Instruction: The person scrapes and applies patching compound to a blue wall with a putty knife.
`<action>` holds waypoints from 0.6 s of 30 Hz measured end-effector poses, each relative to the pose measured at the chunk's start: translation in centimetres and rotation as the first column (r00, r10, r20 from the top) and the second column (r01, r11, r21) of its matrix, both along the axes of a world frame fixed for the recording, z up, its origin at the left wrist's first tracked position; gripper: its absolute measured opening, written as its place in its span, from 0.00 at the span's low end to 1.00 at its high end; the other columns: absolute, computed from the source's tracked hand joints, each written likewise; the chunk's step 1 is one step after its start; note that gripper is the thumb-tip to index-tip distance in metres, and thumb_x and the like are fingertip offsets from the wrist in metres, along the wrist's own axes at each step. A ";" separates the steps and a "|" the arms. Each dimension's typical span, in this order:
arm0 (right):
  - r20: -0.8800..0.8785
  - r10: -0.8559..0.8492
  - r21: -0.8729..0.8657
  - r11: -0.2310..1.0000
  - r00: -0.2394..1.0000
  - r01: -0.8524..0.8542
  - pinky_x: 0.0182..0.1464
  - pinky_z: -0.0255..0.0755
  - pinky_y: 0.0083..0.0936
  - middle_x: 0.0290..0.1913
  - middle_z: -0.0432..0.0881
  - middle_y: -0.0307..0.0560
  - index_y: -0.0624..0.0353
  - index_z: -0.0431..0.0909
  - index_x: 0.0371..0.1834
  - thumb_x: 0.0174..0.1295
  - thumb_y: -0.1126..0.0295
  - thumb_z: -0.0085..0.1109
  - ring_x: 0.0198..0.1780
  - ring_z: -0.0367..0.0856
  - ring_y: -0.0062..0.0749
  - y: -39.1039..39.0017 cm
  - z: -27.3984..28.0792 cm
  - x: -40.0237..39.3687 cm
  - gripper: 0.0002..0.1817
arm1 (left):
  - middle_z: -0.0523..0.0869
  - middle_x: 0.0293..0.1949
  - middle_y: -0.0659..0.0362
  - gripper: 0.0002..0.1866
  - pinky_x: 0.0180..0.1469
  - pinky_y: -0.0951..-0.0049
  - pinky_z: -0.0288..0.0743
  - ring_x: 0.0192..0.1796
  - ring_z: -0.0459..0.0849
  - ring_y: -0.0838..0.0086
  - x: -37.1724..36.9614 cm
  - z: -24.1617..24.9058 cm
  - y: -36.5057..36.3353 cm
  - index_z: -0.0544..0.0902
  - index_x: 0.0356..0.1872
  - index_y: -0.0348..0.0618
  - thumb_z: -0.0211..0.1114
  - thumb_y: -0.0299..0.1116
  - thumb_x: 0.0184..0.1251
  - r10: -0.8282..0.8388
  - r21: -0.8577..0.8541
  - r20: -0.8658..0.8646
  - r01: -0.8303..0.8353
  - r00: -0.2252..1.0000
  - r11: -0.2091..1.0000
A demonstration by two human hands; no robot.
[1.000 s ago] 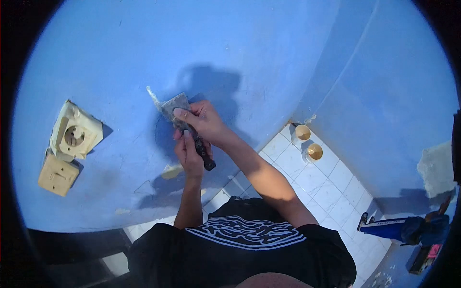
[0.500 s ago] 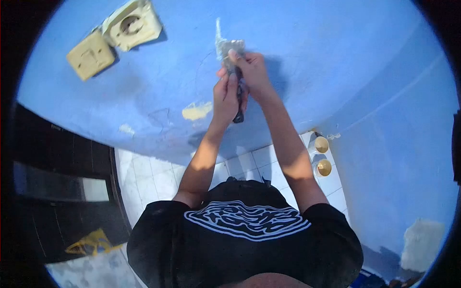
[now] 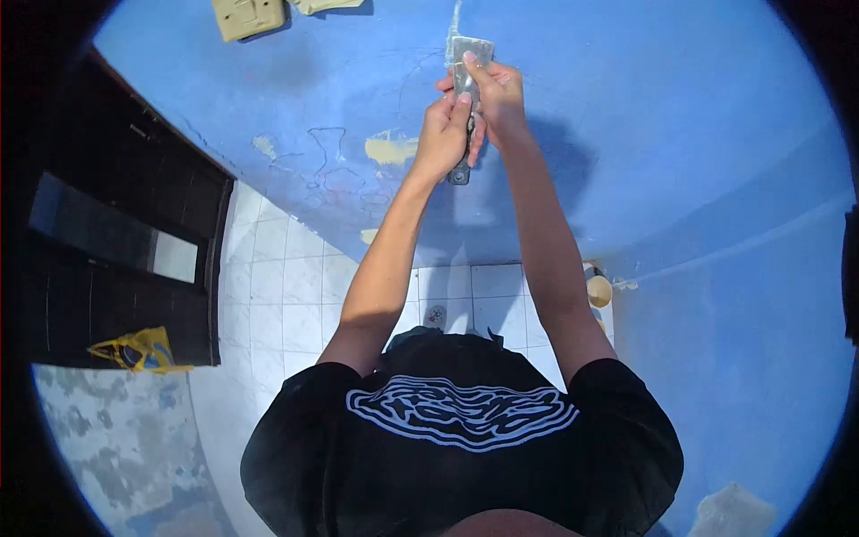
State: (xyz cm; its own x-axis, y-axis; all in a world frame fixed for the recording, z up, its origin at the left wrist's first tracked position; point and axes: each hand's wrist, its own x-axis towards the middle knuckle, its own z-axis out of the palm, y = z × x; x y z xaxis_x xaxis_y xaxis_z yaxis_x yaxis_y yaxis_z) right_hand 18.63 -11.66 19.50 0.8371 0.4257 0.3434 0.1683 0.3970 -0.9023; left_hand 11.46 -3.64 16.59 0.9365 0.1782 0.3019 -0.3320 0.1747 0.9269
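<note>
A flat grey metal scraper with a black handle (image 3: 463, 80) was held up before the blue painted wall (image 3: 671, 125), beside a whitish streak of filler (image 3: 454, 34) that ran out of view at the top. The left hand (image 3: 443, 136) pinched it near the handle; the right hand (image 3: 501, 97) had its thumb on the blade, its other fingers partly hidden. Blade contact with the wall was hard to tell. A square beige plastic switch plate (image 3: 246, 15) was cut off above. The right forearm partly covered a round cream container (image 3: 599, 291) on the white tiled floor (image 3: 273, 277); a yellow plastic bag (image 3: 143, 340) lay near the dark brown door (image 3: 125, 215).
</note>
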 end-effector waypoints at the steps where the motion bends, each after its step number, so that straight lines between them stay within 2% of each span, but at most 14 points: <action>1: 0.002 0.023 -0.004 1.000 1.000 -0.023 0.13 0.74 0.22 0.32 0.87 0.56 0.71 0.82 0.36 0.73 0.56 0.53 0.19 0.82 0.27 0.4 -0.6 0.1 0.23 | 0.74 0.19 0.61 0.16 0.12 0.77 0.65 0.14 0.69 0.79 -0.2 -0.1 -0.1 0.71 0.36 0.40 0.43 0.39 0.83 -0.014 -0.029 -0.037 0.013 0.999 0.999; 3: 0.048 -0.070 0.065 0.996 0.996 0.067 0.17 0.75 0.25 0.32 0.87 0.57 0.71 0.82 0.36 0.73 0.58 0.55 0.20 0.82 0.28 0.9 -1.2 -0.2 0.22 | 0.72 0.19 0.61 0.16 0.12 0.77 0.63 0.13 0.68 0.80 -0.3 0.4 -0.3 0.70 0.35 0.40 0.43 0.40 0.83 0.023 -0.009 -0.066 -0.024 0.998 1.000; 6: 0.044 -0.079 0.014 0.997 0.996 0.079 0.23 0.77 0.27 0.31 0.87 0.56 0.70 0.81 0.35 0.72 0.59 0.56 0.23 0.83 0.29 0.8 0.8 0.0 0.21 | 0.70 0.18 0.63 0.17 0.10 0.78 0.59 0.12 0.65 0.81 -0.2 2.0 -0.6 0.70 0.35 0.40 0.43 0.40 0.83 0.089 0.013 -0.098 -0.088 0.991 0.996; 7: -0.016 -0.090 0.051 0.995 0.996 0.090 0.25 0.78 0.27 0.30 0.87 0.56 0.70 0.81 0.32 0.72 0.59 0.56 0.24 0.83 0.30 1.3 1.4 0.1 0.21 | 0.70 0.18 0.63 0.17 0.10 0.78 0.59 0.12 0.65 0.81 -0.1 2.4 -0.3 0.71 0.35 0.40 0.43 0.40 0.83 0.085 0.039 -0.062 -0.083 0.994 0.996; 9: -0.016 -0.084 0.067 0.994 0.996 0.085 0.25 0.78 0.27 0.29 0.87 0.57 0.70 0.81 0.32 0.72 0.60 0.56 0.24 0.83 0.30 1.6 0.7 0.0 0.21 | 0.71 0.18 0.63 0.18 0.10 0.78 0.58 0.12 0.65 0.81 0.0 2.3 -0.1 0.71 0.34 0.39 0.43 0.40 0.83 0.071 0.068 -0.026 -0.069 0.997 0.995; 11: -0.016 -0.091 0.081 0.992 0.996 0.092 0.25 0.78 0.26 0.29 0.86 0.57 0.70 0.81 0.31 0.72 0.60 0.56 0.24 0.83 0.30 1.6 -0.3 -0.4 0.21 | 0.70 0.17 0.63 0.19 0.09 0.77 0.57 0.11 0.65 0.81 -1.0 1.2 0.0 0.72 0.32 0.39 0.43 0.40 0.83 0.095 0.102 -0.097 -0.085 0.991 0.991; 18: -0.050 -0.175 0.080 0.981 0.983 0.178 0.26 0.78 0.26 0.29 0.86 0.58 0.70 0.81 0.32 0.71 0.60 0.57 0.25 0.84 0.30 2.4 -0.9 -1.4 0.20 | 0.71 0.15 0.62 0.18 0.09 0.77 0.57 0.10 0.65 0.81 -1.1 1.6 0.7 0.72 0.31 0.38 0.43 0.37 0.82 0.126 0.152 -0.161 -0.101 0.979 0.983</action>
